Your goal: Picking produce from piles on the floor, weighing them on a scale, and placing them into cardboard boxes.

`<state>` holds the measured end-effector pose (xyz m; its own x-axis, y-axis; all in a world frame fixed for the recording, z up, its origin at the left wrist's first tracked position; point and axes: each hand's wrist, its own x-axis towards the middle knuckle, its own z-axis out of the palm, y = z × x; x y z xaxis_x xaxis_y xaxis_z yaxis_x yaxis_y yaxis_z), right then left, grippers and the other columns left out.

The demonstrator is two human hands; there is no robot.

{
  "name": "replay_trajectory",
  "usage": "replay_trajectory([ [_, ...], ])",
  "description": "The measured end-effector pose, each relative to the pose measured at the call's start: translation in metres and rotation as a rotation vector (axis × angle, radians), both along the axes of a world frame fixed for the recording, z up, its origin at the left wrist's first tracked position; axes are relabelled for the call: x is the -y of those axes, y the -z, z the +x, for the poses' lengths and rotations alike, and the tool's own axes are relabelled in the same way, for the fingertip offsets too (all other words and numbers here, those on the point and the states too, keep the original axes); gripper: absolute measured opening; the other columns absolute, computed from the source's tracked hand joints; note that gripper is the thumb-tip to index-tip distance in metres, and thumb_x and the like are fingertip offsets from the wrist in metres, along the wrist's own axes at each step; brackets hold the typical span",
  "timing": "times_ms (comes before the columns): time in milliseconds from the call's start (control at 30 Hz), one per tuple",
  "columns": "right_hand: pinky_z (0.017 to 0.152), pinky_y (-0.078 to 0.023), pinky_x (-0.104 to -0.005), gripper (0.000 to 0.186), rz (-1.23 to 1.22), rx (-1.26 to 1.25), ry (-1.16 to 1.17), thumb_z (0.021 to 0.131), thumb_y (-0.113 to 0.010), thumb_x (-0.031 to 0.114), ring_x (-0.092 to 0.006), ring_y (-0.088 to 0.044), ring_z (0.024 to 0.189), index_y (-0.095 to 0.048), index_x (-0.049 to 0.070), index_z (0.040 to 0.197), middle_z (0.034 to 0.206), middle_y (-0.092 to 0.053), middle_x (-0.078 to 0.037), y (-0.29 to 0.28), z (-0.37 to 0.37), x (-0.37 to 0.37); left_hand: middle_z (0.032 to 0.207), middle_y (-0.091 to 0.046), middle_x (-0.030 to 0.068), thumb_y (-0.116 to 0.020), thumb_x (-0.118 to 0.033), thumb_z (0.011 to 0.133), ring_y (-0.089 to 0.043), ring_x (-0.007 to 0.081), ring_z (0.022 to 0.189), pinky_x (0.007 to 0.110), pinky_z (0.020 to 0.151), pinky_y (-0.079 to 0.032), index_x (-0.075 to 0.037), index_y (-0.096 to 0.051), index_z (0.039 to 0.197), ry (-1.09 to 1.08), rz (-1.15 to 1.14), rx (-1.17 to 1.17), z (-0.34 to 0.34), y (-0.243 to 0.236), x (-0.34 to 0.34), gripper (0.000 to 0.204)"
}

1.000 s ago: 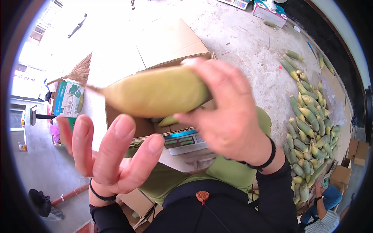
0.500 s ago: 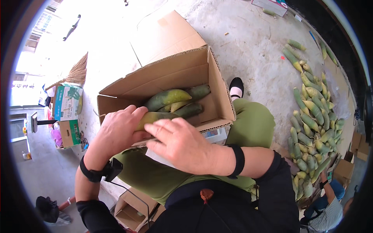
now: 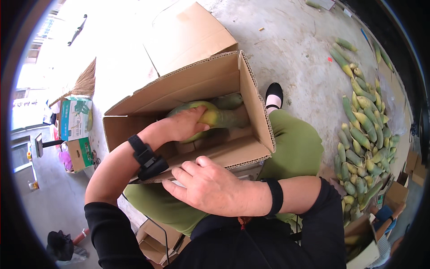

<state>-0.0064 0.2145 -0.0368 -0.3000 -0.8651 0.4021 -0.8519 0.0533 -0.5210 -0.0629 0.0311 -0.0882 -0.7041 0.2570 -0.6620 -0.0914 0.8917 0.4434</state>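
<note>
A cardboard box stands in front of me with its top open and several green radishes inside. My left hand reaches down into it, fingers closed around a large green radish that lies across others. Another dark green radish shows behind it at the far wall. My right hand is at the near rim of the box, fingers loosely bent and a little apart, with nothing held. Whether its fingertips press on the rim is hard to tell.
A large heap of green radishes covers the floor at the right. A flat cardboard piece lies beyond the box. A broom and printed cartons stand at left. At lower right, a co-worker's arm is beside another box.
My left hand has moved from the near rim deeper into the box, with a radish now under its fingers. My right hand has drawn back from the radish toward the near rim.
</note>
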Motion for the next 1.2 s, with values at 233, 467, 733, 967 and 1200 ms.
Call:
replay_trajectory([
  [233, 0.060, -0.040, -0.0286, 0.029, 0.043, 0.004, -0.010, 0.077, -0.054, 0.020, -0.0153, -0.054, 0.076, -0.063, 0.010, 0.103, 0.083, -0.056, -0.002, 0.000, 0.000, -0.004, 0.124, -0.056, 0.0202, -0.058, -0.017, 0.088, -0.054, 0.0298, 0.113, 0.036, 0.096, -0.041, -0.009, -0.029, 0.145, 0.149, 0.139, 0.396, 0.002, 0.028, 0.002, 0.064],
  [467, 0.059, -0.040, -0.0306, 0.020, -0.041, -0.002, 0.064, 0.077, -0.056, 0.022, -0.0172, -0.056, 0.076, -0.063, 0.010, 0.092, 0.077, -0.058, -0.001, 0.013, 0.010, 0.006, 0.127, -0.056, 0.0170, -0.062, -0.014, 0.084, -0.055, 0.0284, 0.114, 0.036, 0.095, -0.044, -0.007, -0.041, 0.138, 0.122, 0.162, 0.283, -0.003, 0.010, 0.019, 0.058],
  [733, 0.061, -0.043, -0.0328, 0.016, 0.030, -0.077, -0.011, 0.080, -0.057, 0.021, -0.0196, -0.059, 0.080, -0.063, 0.009, 0.088, 0.078, -0.062, -0.003, 0.009, 0.002, -0.002, 0.129, -0.053, 0.0144, -0.061, -0.007, 0.079, -0.054, 0.0282, 0.113, 0.037, 0.089, -0.045, -0.003, -0.044, 0.135, -0.084, 0.062, -0.022, 0.001, -0.116, 0.008, 0.059],
  [967, 0.062, -0.044, -0.0338, 0.016, 0.040, -0.020, -0.039, 0.080, -0.058, 0.021, -0.0212, -0.060, 0.082, -0.064, 0.009, 0.088, 0.079, -0.063, -0.003, 0.009, 0.004, 0.004, 0.119, -0.058, 0.0136, -0.061, -0.029, 0.086, -0.056, 0.0264, 0.108, 0.037, 0.088, -0.044, 0.001, -0.051, 0.126, -0.180, 0.064, -0.392, 0.077, -0.145, -0.018, 0.051],
  [1200, 0.064, -0.046, -0.0341, 0.013, 0.135, -0.050, -0.066, 0.077, -0.060, 0.020, -0.0214, -0.060, 0.084, -0.066, 0.009, 0.079, 0.081, -0.064, -0.004, 0.006, 0.000, 0.004, 0.114, -0.059, 0.0156, -0.052, -0.042, 0.094, -0.058, 0.0266, 0.105, 0.037, 0.091, -0.045, 0.005, -0.053, 0.121, -0.489, 0.172, -0.731, 0.146, -0.096, -0.025, 0.055],
])
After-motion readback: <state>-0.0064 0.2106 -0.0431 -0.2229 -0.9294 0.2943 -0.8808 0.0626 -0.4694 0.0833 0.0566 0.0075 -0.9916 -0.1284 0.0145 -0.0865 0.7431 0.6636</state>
